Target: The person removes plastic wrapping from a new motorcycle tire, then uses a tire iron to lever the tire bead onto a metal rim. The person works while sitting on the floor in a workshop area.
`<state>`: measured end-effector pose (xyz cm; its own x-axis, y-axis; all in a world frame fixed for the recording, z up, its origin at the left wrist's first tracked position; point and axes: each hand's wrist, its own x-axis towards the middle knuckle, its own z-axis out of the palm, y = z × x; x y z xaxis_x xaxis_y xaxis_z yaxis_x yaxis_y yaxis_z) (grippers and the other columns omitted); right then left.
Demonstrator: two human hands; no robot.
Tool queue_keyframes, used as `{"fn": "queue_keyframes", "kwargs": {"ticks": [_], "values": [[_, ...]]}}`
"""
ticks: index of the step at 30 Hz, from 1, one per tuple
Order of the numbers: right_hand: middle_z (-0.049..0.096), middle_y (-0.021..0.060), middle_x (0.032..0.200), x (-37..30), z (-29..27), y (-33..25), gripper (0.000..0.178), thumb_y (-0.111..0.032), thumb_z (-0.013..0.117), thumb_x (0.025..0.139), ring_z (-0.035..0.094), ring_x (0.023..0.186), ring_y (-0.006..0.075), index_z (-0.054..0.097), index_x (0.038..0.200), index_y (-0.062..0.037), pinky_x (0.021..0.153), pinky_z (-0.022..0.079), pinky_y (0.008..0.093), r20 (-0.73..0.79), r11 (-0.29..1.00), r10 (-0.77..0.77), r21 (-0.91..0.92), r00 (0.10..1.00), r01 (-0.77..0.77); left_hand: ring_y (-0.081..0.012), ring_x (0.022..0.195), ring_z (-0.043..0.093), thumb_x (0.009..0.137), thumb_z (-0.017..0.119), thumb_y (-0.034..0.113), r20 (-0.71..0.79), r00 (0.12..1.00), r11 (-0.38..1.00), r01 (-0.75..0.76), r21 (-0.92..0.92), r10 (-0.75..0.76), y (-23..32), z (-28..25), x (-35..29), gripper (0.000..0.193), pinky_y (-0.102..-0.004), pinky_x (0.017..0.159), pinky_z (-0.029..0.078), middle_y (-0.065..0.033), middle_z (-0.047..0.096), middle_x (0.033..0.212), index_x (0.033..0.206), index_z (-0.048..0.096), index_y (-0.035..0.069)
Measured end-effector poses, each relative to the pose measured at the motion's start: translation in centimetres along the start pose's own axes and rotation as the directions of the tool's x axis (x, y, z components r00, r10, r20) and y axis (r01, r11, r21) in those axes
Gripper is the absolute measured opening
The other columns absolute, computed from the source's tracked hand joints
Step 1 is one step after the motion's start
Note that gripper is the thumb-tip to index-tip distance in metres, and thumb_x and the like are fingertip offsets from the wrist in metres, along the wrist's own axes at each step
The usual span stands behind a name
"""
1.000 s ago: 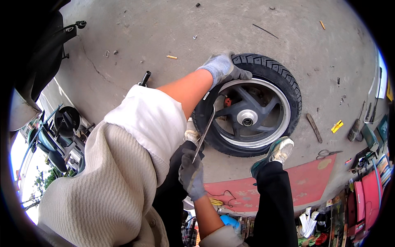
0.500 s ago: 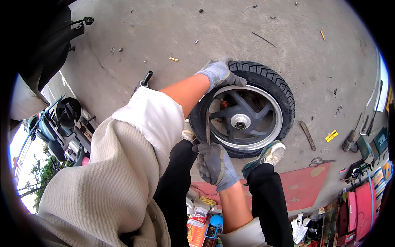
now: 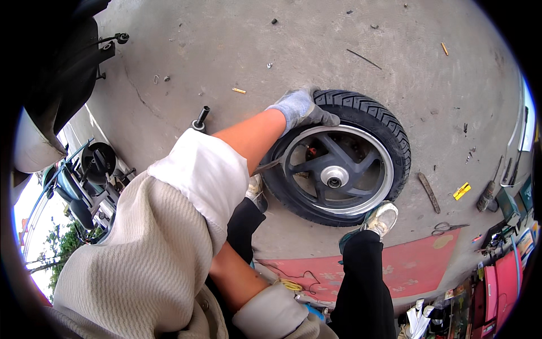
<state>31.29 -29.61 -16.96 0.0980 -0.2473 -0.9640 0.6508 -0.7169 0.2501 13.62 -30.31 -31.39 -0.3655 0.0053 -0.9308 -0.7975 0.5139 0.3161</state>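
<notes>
A black motorcycle tire (image 3: pixel 361 101) surrounds a dark spoked wheel rim (image 3: pixel 353 167) with a silver edge, lying flat on the ground between my shoes. My left hand (image 3: pixel 305 109), in a grey work glove, is closed over the tire's far left part, with a finger or thumb along the sidewall. A thin metal tire lever (image 3: pixel 267 166) shows at the rim's left edge; its other end disappears behind my left forearm. My right forearm (image 3: pixel 240 277) passes beneath my left arm. The left arm and sleeve hide my right hand, so its grip does not show.
To the right lie a worn flat bar (image 3: pixel 428 192), a yellow packet (image 3: pixel 461 191), scissors (image 3: pixel 449 227) and a brush-like tool (image 3: pixel 486 196). A black-handled tool (image 3: pixel 200 118) is left of the tire. Parked scooters (image 3: pixel 93 175) stand at left; a red mat (image 3: pixel 395 263) lies nearby.
My right hand has moved left from the near side of the wheel to behind my left arm. The lever has swung from upright across the rim to pointing left. My left hand stays on the tire.
</notes>
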Motion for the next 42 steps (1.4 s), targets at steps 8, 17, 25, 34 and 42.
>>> {"fn": "queue_keyframes", "kwargs": {"ticks": [8, 17, 25, 34, 42], "values": [[0.070, 0.0066, 0.097, 2.0, -2.5, 2.8, 0.017, -0.024, 0.056, 0.096, 0.068, 0.086, 0.0236, 0.067, 0.099, -0.0109, 0.070, 0.050, 0.0348, -0.009, 0.983, -0.067, -0.173, 0.998, 0.065, -0.0251, 0.117, 0.067, 0.065, 0.097, 0.024, 0.064, 0.997, 0.996, 0.038, -0.085, -0.032, 0.2, -0.2, -0.3, 0.084, -0.0335, 0.104, 0.050, -0.0153, 0.071, 0.125, 0.137, 0.060, 0.000], [0.069, 0.0080, 0.106, 7.2, -2.7, 3.9, 0.021, -0.024, 0.053, 0.099, 0.067, 0.093, 0.0238, 0.065, 0.108, -0.0097, 0.076, 0.051, 0.0345, -0.016, 0.978, -0.118, -0.173, 0.993, 0.114, -0.0295, 0.121, 0.065, 0.068, 0.094, 0.022, 0.029, 0.999, 0.955, -0.009, -0.296, 0.018, -4.5, 0.3, -1.8, 0.081, -0.0381, 0.110, 0.047, -0.0188, 0.070, 0.124, 0.136, 0.058, -0.004], [0.067, 0.0092, 0.114, 7.5, -6.4, 8.4, 0.025, -0.025, 0.050, 0.102, 0.067, 0.098, 0.0240, 0.063, 0.116, -0.0086, 0.082, 0.052, 0.0343, -0.002, 0.922, -0.196, -0.341, 0.981, 0.183, -0.0292, 0.122, 0.064, 0.065, 0.097, 0.028, 0.003, 0.999, 0.981, -0.045, -0.191, 0.046, -4.5, -0.1, -2.7, 0.094, -0.0367, 0.109, 0.049, -0.0191, 0.068, 0.129, 0.141, 0.053, -0.005], [0.066, 0.0105, 0.124, 12.9, -8.4, 15.2, 0.030, -0.026, 0.047, 0.105, 0.066, 0.105, 0.0243, 0.061, 0.125, -0.0074, 0.089, 0.053, 0.0341, 0.020, 0.934, -0.279, -0.228, 0.960, 0.276, -0.0272, 0.115, 0.067, 0.067, 0.097, 0.029, -0.018, 0.990, 0.952, -0.140, -0.273, 0.141, -6.0, 0.3, -1.4, 0.089, -0.0360, 0.105, 0.050, -0.0181, 0.070, 0.122, 0.137, 0.054, -0.004], [0.069, 0.0140, 0.112, 19.5, -14.0, 13.6, 0.032, -0.021, 0.049, 0.104, 0.066, 0.101, 0.0266, 0.064, 0.124, -0.0019, 0.089, 0.052, 0.0364, -0.070, 0.737, -0.482, -0.571, 0.873, 0.361, -0.0304, 0.115, 0.068, 0.062, 0.099, 0.034, -0.168, 0.969, 0.983, -0.185, -0.015, 0.180, -3.8, 1.8, 0.6, 0.100, -0.0356, 0.104, 0.052, -0.0218, 0.070, 0.125, 0.140, 0.052, -0.006]]}}
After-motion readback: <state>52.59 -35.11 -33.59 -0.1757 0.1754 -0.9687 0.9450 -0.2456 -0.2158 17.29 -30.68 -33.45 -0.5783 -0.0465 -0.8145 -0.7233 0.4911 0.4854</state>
